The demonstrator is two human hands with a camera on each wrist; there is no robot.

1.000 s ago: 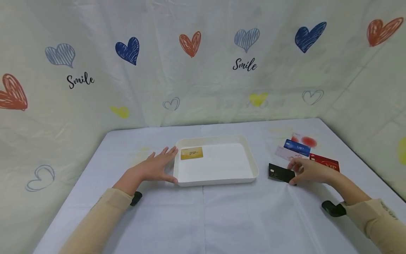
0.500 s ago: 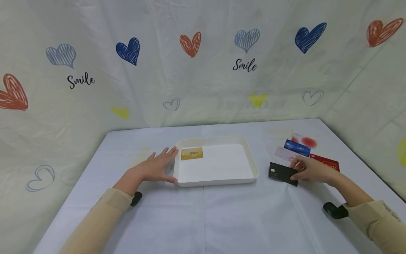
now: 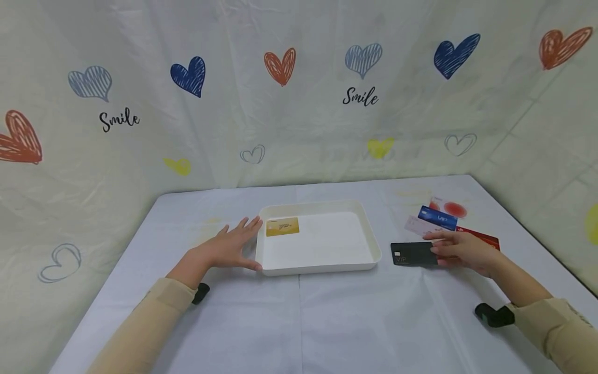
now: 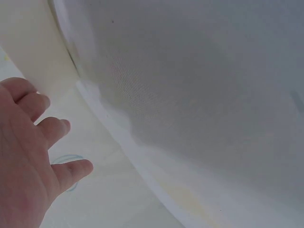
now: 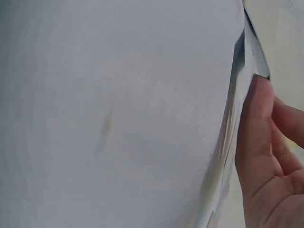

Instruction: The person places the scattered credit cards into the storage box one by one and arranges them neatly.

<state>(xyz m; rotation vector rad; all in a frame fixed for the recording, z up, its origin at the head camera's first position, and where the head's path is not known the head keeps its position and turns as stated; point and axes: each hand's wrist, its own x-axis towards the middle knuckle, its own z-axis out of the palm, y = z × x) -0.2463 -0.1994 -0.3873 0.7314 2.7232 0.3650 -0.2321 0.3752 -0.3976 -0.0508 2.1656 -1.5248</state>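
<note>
My right hand (image 3: pixel 467 253) pinches the right end of a black VIP card (image 3: pixel 411 254) between thumb and fingers. In the right wrist view the card (image 5: pixel 257 50) is seen nearly edge-on beyond the thumb, tilted up over the white cloth. On the other side, my left hand (image 3: pixel 229 246) has its fingers spread, thumb and fingertips at the left wall of a shallow white tray (image 3: pixel 327 240). Inside that tray, near its back left corner, lies a gold card (image 3: pixel 282 226). The left wrist view shows the left hand's fingers (image 4: pixel 53 130) straight beside the tray wall.
Behind the right hand, more cards lie loosely grouped: a blue VIP card (image 3: pixel 437 217), a pale pink one (image 3: pixel 419 225), one with red circles (image 3: pixel 454 209) and a red card (image 3: pixel 488 239) partly hidden by the hand. A heart-printed curtain (image 3: pixel 317 124) hangs behind the table.
The black card, flat on the cloth at first, is now lifted at its near side and turned level, slightly leftward, in my right hand's pinch. My left hand and the tray stay put.
</note>
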